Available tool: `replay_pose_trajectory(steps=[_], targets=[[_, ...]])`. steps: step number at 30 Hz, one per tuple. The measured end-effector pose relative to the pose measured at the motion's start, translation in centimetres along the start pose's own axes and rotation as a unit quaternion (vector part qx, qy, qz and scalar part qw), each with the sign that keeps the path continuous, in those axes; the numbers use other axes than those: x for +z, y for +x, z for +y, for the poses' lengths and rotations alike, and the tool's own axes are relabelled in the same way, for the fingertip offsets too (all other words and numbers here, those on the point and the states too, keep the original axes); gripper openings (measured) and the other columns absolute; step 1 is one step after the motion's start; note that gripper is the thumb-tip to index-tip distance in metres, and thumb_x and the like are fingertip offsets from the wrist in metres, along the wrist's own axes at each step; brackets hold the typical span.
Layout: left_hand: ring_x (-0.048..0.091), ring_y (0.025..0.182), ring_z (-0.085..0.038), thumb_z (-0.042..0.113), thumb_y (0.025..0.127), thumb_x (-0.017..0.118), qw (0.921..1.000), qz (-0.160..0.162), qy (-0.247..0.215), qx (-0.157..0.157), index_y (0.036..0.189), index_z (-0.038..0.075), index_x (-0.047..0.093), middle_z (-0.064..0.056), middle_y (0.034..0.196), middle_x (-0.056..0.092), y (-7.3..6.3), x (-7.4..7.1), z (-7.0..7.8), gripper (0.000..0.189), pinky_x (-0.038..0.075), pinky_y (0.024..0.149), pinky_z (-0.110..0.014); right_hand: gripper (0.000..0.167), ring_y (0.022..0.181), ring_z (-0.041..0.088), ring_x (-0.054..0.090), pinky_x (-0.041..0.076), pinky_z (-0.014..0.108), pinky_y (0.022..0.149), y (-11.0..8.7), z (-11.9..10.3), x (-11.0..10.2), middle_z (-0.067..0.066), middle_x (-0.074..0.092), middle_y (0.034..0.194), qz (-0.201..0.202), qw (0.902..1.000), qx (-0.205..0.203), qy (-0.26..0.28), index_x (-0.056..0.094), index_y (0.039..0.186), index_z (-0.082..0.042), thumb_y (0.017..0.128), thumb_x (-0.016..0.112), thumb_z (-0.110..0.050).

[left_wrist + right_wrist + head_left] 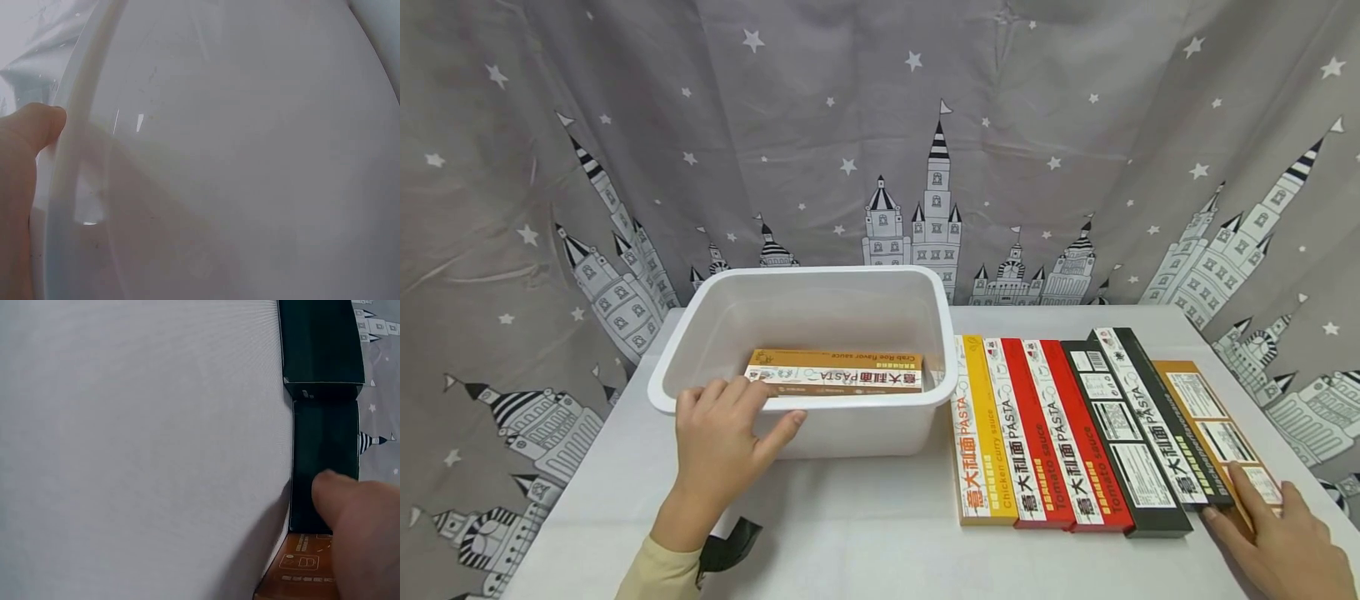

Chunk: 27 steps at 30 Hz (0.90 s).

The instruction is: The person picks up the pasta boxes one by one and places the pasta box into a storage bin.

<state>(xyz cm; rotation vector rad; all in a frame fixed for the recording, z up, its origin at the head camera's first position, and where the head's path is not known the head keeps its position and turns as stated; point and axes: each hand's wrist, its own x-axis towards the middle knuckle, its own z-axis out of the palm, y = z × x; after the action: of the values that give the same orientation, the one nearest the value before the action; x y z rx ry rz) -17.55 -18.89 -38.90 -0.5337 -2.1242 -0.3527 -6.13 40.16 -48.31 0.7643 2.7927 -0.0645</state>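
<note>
Head view: my left hand (722,433) grips the white plastic tub (865,429) by its near rim; my right hand (1281,533) touches the orange pasta box (1217,429), whether gripping I can't tell.

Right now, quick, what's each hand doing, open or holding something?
Left hand: closed on the bin's near rim.
Right hand: touching the orange box; can't tell if it's gripping.

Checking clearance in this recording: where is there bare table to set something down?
In front of the tub, the white table is bare between the left hand and the row of boxes; another patch lies left of the tub. The right side is crowded: boxes lie close together, with the right hand there.
</note>
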Motion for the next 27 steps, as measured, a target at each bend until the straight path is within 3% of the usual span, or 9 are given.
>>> replay_pose_trajectory(steps=[7, 15, 27], targets=[[0.054, 0.065, -0.033, 0.070, 0.099, 0.039, 1.0000, 0.002, -0.003, 0.001, 0.087, 0.009, 0.070, -0.008, 0.071, 0.064, 0.0, 0.0, 0.0, 0.069, 0.031, 0.067, -0.048, 0.085, 0.103, 0.066, 0.050, 0.050, 0.067, 0.085, -0.3, 0.5, 0.4, 0.049, 0.026, 0.128, 0.020, 0.9998, -0.008, 0.000, 0.003, 0.157, -0.002, 0.101, 0.054, -0.040], [0.055, 0.066, -0.035, 0.070, 0.099, 0.039, 1.0000, 0.002, -0.003, -0.001, 0.086, 0.008, 0.069, -0.010, 0.072, 0.065, 0.0, 0.0, 0.0, 0.071, 0.031, 0.067, -0.048, 0.089, 0.099, 0.060, 0.053, 0.053, 0.064, 0.085, 0.0, 1.0, 1.1, 0.047, 0.033, 0.122, 0.007, 0.9998, 0.011, -0.018, 0.005, 0.158, -0.002, 0.098, 0.058, -0.042], [0.055, 0.066, -0.035, 0.071, 0.099, 0.037, 1.0000, 0.001, 0.003, -0.001, 0.085, 0.007, 0.068, -0.010, 0.073, 0.066, -0.1, 0.0, 0.0, 0.072, 0.030, 0.066, -0.048, 0.092, 0.103, 0.064, 0.051, 0.052, 0.066, 0.087, 0.1, 0.9, 0.9, 0.049, 0.032, 0.123, -0.022, 0.9993, 0.022, -0.022, 0.001, 0.157, -0.003, 0.097, 0.057, -0.044]])
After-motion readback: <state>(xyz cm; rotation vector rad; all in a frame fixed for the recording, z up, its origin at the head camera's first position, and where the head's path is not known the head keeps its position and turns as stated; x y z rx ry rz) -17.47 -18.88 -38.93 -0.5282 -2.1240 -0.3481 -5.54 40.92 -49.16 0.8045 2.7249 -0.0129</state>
